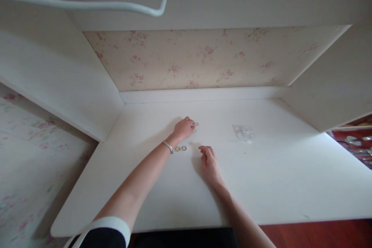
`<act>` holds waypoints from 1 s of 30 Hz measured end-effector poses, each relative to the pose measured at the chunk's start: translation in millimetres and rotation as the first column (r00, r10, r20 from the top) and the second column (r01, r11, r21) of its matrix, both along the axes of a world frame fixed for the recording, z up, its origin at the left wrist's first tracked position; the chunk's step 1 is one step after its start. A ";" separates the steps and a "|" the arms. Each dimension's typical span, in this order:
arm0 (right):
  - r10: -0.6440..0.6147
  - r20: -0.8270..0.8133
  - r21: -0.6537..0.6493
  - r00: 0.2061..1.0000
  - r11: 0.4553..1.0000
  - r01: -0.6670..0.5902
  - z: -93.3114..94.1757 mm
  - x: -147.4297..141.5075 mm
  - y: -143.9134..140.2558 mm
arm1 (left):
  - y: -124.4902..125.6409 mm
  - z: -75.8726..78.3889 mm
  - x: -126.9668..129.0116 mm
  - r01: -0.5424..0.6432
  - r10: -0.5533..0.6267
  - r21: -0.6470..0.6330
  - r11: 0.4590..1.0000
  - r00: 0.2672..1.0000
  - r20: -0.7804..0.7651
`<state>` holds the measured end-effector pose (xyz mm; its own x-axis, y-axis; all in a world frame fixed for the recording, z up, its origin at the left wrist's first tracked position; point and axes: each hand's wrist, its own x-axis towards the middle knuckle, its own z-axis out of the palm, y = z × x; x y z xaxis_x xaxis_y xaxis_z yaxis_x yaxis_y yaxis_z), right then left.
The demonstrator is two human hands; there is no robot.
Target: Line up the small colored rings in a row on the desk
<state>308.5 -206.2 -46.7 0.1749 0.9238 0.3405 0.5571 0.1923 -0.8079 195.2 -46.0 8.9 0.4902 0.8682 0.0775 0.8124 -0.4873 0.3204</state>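
We see both arms stretched out over a white desk (261,186) that fills the middle of the frame. The left hand (183,128) reaches farthest, just above the centre, its wrist bent slightly and its knuckles up, with the fingers curled down onto two small rings (195,127) lying on the desk at its fingertips. We cannot tell whether it pinches one of them or merely touches them. A thin silver bangle (168,146) circles this wrist, and a dark sleeve with a white cuff (110,224) shows at the lower left of the frame.

The right hand (208,163) rests palm down on the desk a little below and to the right of the left hand, fingers loosely bent and holding nothing. Two more small rings (180,148), one yellowish and one greyer, lie side by side just beside the bangle, between the two hands.

To the right of centre lies a small crumpled clear plastic bag (243,132), well apart from both hands. The desk surface is smooth and matt. Behind it, a wallpaper panel (203,58) with faded pink flowers fills the back of the alcove. A white cable (87,6) loops across the upper left. We find no readable writing anywhere.
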 end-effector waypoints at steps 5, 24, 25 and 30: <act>-0.014 -0.045 0.036 0.999 0.999 0.015 -0.1 1.7 4.3 | 13.1 -6.0 11.4 0.065 -0.066 -0.011 0.998 0.997 -0.030; -0.029 -0.091 0.015 0.995 0.999 0.030 4.2 3.1 7.8 | 2.8 -8.4 -10.0 0.057 -0.055 -0.035 0.998 0.997 0.046; -0.031 -0.091 0.015 0.995 0.999 0.033 3.7 3.2 7.7 | 1.8 -8.4 -11.3 0.052 -0.051 -0.038 0.998 0.998 0.049; -0.034 -0.083 0.003 0.996 0.999 0.034 2.1 3.6 7.4 | 1.2 -9.4 -14.5 0.042 -0.038 -0.062 0.997 0.997 0.061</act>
<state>312.1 -198.8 -44.5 0.2339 0.9154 0.3275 0.4948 0.1779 -0.8506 180.7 -44.9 -0.5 0.5207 0.8521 0.0531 0.7712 -0.4962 0.3987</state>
